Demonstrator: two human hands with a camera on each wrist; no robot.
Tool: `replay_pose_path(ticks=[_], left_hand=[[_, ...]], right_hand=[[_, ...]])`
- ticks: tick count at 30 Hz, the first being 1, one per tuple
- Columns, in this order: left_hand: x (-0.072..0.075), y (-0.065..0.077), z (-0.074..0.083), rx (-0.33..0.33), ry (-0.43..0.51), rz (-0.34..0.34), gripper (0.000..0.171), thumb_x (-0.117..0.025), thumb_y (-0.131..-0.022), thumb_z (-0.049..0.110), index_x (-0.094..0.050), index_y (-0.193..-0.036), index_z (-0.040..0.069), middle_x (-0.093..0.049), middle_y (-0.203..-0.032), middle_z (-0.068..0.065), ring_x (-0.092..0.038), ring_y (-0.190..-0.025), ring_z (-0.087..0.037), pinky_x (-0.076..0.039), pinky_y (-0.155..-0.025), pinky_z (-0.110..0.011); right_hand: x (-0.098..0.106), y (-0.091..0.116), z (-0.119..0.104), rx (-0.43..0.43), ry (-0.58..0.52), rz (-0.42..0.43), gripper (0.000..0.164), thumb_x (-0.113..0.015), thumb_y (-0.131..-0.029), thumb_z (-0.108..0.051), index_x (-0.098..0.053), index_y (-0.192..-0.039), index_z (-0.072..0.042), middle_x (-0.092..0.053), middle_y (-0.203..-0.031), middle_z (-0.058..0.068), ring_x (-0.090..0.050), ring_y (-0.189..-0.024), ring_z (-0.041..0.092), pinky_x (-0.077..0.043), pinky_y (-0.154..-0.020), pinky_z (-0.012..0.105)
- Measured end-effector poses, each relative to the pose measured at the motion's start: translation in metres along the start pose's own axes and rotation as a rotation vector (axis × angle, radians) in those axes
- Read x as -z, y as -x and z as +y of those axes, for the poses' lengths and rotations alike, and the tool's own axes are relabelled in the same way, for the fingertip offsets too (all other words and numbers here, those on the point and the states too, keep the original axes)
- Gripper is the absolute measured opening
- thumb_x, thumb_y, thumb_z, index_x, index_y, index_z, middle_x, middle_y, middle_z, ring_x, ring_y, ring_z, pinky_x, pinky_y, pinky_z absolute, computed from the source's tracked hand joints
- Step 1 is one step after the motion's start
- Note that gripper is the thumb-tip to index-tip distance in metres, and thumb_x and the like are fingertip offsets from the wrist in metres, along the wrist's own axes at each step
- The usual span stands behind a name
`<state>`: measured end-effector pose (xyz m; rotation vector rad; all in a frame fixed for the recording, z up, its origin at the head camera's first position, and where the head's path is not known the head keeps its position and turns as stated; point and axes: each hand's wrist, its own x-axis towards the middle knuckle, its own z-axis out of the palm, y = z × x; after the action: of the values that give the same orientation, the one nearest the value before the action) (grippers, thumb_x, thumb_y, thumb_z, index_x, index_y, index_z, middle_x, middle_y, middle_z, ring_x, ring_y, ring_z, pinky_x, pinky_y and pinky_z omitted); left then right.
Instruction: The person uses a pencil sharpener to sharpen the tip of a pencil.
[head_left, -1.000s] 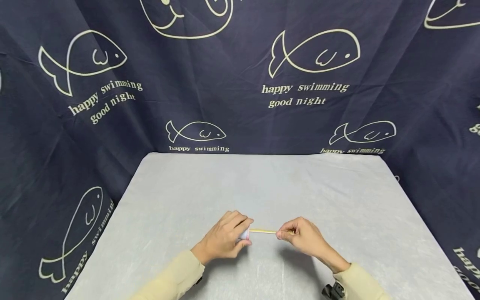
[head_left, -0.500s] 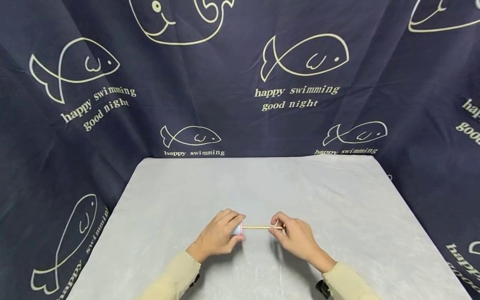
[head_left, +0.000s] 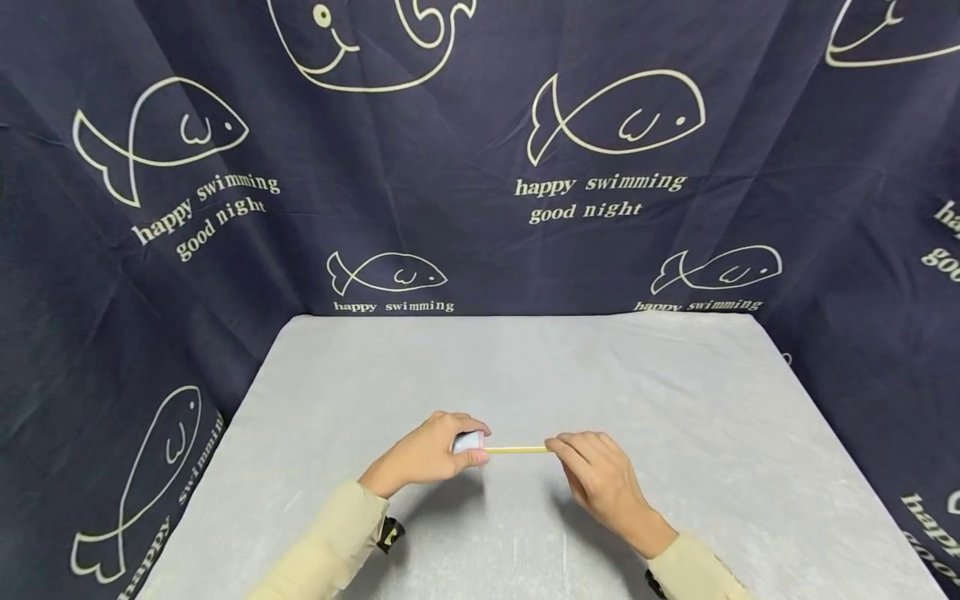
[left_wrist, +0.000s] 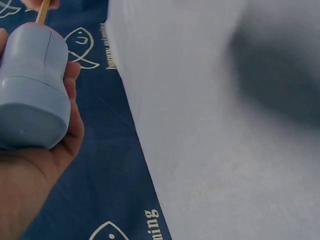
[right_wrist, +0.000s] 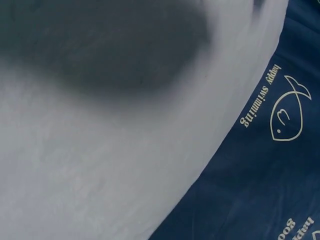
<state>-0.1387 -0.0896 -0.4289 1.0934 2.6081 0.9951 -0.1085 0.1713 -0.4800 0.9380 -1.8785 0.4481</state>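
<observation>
A light blue pencil sharpener [head_left: 469, 442] with a pink rim is in my left hand [head_left: 431, 450]. In the left wrist view, the fingers and palm of my left hand [left_wrist: 72, 115] wrap around the sharpener's rounded body [left_wrist: 35, 90]. A thin yellow pencil [head_left: 517, 450] runs level from the sharpener's pink end across to my right hand [head_left: 603, 483]. The right fingertips pinch the pencil's other end, which they hide. Both hands are held above the table, casting shadows. The right wrist view does not show the right hand.
A pale grey cloth covers the table [head_left: 525, 375]. Dark blue curtains [head_left: 480, 167] with fish drawings and lettering hang behind it and at both sides. A dark device [head_left: 390, 533] is strapped at the left wrist.
My left hand has turned, so more of the sharpener's side shows. The right fingers have shifted and turned around the pencil's end, with the knuckles now more on top.
</observation>
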Motion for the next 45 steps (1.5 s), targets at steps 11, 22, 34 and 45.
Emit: replay_pose_path(ticks=[11, 22, 34, 45], left_hand=[[-0.006, -0.002, 0.007, -0.053, 0.019, -0.034, 0.028, -0.071, -0.084, 0.021, -0.069, -0.107, 0.005, -0.069, -0.094, -0.001, -0.058, -0.079, -0.005, -0.048, -0.074, -0.02], [-0.029, 0.004, -0.002, -0.268, -0.267, 0.217, 0.044, -0.075, -0.078, 0.027, -0.065, -0.112, 0.001, -0.066, -0.102, -0.005, -0.059, -0.094, -0.015, -0.05, -0.082, -0.028], [-0.035, 0.005, -0.009, -0.334, -0.377, 0.259, 0.046, -0.076, -0.078, 0.03, -0.064, -0.112, 0.001, -0.065, -0.102, -0.005, -0.059, -0.093, -0.014, -0.049, -0.083, -0.026], [-0.019, 0.004, -0.009, -0.236, -0.306, 0.239, 0.045, -0.076, -0.077, 0.028, -0.065, -0.112, 0.002, -0.067, -0.101, -0.006, -0.058, -0.09, -0.014, -0.05, -0.078, -0.026]], right_hand=[[0.008, -0.007, -0.005, 0.04, 0.033, 0.006, 0.033, -0.046, -0.1, -0.024, -0.066, -0.078, -0.009, -0.056, -0.063, -0.005, -0.037, -0.045, 0.004, -0.026, -0.04, 0.012], [0.02, -0.01, -0.008, -0.424, -0.236, -0.337, 0.017, -0.076, -0.075, -0.013, -0.064, -0.077, -0.024, -0.058, -0.064, -0.018, -0.033, -0.049, -0.012, -0.027, -0.044, 0.006], [0.023, -0.013, -0.005, -0.609, -0.352, -0.542, 0.011, -0.073, -0.081, -0.016, -0.067, -0.078, -0.025, -0.054, -0.061, -0.018, -0.031, -0.05, -0.008, -0.029, -0.044, 0.015], [0.012, -0.006, 0.0, -0.199, -0.195, -0.181, 0.009, -0.059, -0.094, -0.016, -0.064, -0.09, -0.009, -0.063, -0.081, -0.005, -0.059, -0.068, 0.008, -0.044, -0.057, 0.019]])
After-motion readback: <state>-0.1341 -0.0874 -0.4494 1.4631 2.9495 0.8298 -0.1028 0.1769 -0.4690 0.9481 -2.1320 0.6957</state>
